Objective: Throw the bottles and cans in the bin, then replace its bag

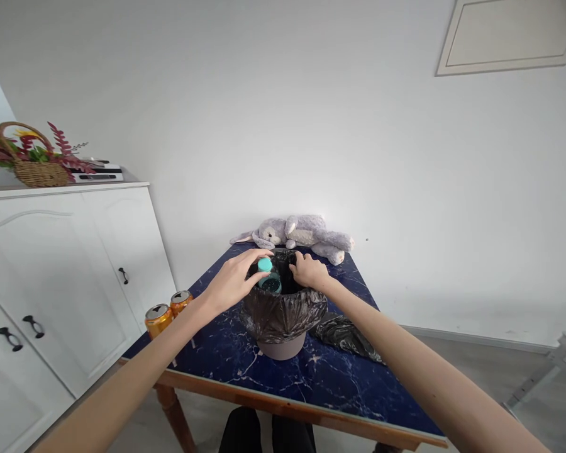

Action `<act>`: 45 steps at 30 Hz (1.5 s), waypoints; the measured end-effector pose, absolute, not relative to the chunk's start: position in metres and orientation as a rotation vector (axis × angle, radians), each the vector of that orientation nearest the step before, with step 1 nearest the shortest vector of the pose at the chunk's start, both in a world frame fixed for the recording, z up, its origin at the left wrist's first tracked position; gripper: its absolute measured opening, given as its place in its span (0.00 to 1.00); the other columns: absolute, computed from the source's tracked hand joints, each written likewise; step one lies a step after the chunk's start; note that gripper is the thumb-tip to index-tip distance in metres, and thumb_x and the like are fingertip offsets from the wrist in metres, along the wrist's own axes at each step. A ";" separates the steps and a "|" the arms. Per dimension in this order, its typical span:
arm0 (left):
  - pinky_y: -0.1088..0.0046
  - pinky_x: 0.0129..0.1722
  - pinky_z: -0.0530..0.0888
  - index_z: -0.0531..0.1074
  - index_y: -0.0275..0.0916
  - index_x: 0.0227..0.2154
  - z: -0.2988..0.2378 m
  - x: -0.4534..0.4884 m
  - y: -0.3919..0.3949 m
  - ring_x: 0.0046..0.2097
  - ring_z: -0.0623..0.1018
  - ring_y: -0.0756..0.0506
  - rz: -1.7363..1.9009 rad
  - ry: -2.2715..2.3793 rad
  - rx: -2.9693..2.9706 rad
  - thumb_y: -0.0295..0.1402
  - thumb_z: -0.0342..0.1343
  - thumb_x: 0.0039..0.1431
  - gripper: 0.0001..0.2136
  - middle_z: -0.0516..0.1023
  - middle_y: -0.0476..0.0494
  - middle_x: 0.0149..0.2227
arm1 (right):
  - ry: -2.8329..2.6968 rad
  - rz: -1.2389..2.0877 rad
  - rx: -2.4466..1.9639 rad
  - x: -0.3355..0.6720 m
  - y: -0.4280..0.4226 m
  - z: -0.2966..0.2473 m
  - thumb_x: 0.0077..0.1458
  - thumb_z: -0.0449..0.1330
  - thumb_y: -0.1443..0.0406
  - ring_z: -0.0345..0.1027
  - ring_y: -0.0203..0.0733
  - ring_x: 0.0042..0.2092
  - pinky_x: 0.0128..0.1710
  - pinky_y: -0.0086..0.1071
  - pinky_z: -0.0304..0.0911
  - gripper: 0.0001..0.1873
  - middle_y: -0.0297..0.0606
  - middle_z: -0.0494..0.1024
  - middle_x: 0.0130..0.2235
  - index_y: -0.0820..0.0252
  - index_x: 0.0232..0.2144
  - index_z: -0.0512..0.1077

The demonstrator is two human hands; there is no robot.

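Observation:
A trash bin [283,350] stands on the table, lined with a black garbage bag [283,314] folded down over its rim. My left hand [238,277] is closed around a clear bottle [270,283] with a teal cap, thumb and fingers on either side near the cap. The bottle is at the bin's mouth, its lower part inside the opening. My right hand [309,272] is at the far right of the rim, fingers curled onto the bag's edge. Just right of the bin lies another black plastic bag [346,336], crumpled and partly behind my right forearm.
Two orange cans [158,319] stand at the table's left edge, beside my left forearm. A grey plush rabbit [297,231] lies along the back edge against the wall. The table [245,371] has a blue marbled top. A white cabinet [66,251] with a flower basket [40,171] is left.

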State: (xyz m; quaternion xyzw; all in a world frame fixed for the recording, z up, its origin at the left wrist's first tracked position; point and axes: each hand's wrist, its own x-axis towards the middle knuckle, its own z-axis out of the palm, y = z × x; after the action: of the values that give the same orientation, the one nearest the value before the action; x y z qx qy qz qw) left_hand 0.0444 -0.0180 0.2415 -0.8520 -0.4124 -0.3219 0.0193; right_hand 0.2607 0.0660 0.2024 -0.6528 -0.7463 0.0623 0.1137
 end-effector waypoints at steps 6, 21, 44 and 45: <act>0.61 0.57 0.77 0.72 0.47 0.60 0.240 0.044 -0.020 0.59 0.80 0.38 -1.002 -1.313 -2.630 0.44 0.54 0.73 0.17 0.79 0.44 0.61 | -2.184 0.177 -1.924 0.261 0.064 0.202 0.74 0.46 0.56 0.73 0.62 0.61 0.56 0.49 0.66 0.27 0.59 0.70 0.65 0.60 0.68 0.58; 0.60 0.63 0.74 0.75 0.50 0.61 0.244 0.040 -0.029 0.62 0.79 0.41 -0.907 -1.236 -2.671 0.47 0.45 0.77 0.20 0.80 0.47 0.62 | -2.213 0.154 -1.914 0.262 0.061 0.204 0.74 0.48 0.56 0.74 0.62 0.60 0.55 0.49 0.67 0.27 0.58 0.70 0.64 0.61 0.69 0.57; 0.51 0.59 0.72 0.62 0.26 0.68 0.131 -0.179 -0.043 0.64 0.74 0.24 -0.159 -2.298 -1.953 0.56 0.46 0.61 0.42 0.70 0.18 0.66 | -2.250 0.167 -1.932 0.263 0.060 0.201 0.73 0.48 0.56 0.72 0.65 0.61 0.56 0.50 0.65 0.29 0.60 0.68 0.65 0.63 0.70 0.55; 0.53 0.56 0.74 0.63 0.29 0.67 0.128 -0.179 -0.045 0.63 0.75 0.26 -0.173 -2.301 -1.965 0.54 0.44 0.63 0.39 0.71 0.21 0.66 | -2.252 0.165 -1.933 0.263 0.060 0.200 0.73 0.48 0.56 0.72 0.65 0.61 0.56 0.51 0.65 0.29 0.60 0.68 0.66 0.63 0.70 0.55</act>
State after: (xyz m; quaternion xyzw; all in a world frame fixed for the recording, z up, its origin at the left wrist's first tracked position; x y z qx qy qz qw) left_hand -0.1791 -0.0451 0.1282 -0.6473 -0.7581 -0.0569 0.0555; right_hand 0.2631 0.0601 0.2005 -0.6480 -0.7549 0.0552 0.0848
